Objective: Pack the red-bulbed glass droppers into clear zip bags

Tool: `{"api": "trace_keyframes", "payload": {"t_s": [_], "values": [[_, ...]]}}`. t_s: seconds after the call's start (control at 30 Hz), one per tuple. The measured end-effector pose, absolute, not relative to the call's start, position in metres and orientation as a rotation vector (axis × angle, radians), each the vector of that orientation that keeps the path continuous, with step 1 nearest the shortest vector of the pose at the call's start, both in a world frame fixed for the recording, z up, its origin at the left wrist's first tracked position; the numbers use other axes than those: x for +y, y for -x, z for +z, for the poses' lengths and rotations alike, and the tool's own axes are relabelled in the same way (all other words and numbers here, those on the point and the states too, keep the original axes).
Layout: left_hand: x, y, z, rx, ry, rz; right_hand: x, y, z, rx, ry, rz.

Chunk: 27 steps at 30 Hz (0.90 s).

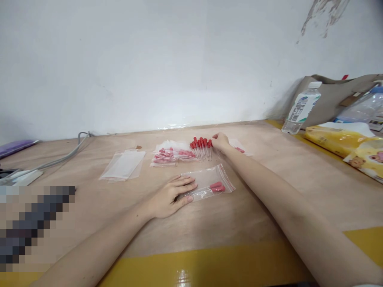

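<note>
My left hand [176,194] lies flat with fingers spread, pressing the left end of a clear zip bag [206,180] onto the table. Two or so red rubber bulbs [218,186] show inside that bag, near its zip end. Beyond it lies a bunch of glass droppers [202,148] with red bulbs, their tips toward me. At the right edge of this bunch, my right hand [220,142] has its fingers pinched at a red bulb; the fingertips are partly hidden by the hand.
Filled zip bags [167,154] overlap left of the droppers, and another bag [238,147] lies behind my right wrist. Flat zip bags [122,165] are stacked at left. A water bottle [302,107], a yellow wipes pack [338,135] and a grey cable [64,153] flank the table.
</note>
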<state>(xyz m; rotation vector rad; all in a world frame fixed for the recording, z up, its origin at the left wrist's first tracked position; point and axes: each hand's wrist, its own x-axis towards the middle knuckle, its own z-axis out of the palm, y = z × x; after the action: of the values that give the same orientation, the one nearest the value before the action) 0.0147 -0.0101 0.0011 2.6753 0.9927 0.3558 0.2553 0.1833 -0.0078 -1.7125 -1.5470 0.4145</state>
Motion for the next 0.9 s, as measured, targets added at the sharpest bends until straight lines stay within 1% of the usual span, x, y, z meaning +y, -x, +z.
{"api": "trace_keyframes", "payload": {"t_s": [0.17, 0.3, 0.37, 0.5, 0.6, 0.77, 0.9], "values": [[-0.009, -0.014, -0.001, 0.976, -2.684, 0.387, 0.169, -0.263, 0.005, -1.416, 1.565, 0.464], [-0.008, -0.013, -0.002, 0.982, -2.68, 0.379, 0.14, -0.286, 0.023, -1.397, 1.431, 0.521], [-0.008, -0.014, -0.002, 0.977, -2.685, 0.385, 0.121, -0.301, 0.025, -1.317, 1.286, 0.613], [-0.008, -0.014, -0.001, 0.971, -2.696, 0.391, 0.088, -0.328, 0.013, -1.213, 1.133, 0.806], [-0.008, -0.014, -0.001, 0.974, -2.702, 0.383, 0.071, -0.339, -0.003, -1.181, 1.049, 0.877], [-0.008, -0.014, 0.0, 0.972, -2.713, 0.372, 0.057, -0.328, -0.019, -1.176, 0.999, 0.981], [-0.009, -0.015, 0.002, 0.965, -2.721, 0.402, 0.046, -0.314, -0.02, -1.171, 0.994, 1.218]]}}
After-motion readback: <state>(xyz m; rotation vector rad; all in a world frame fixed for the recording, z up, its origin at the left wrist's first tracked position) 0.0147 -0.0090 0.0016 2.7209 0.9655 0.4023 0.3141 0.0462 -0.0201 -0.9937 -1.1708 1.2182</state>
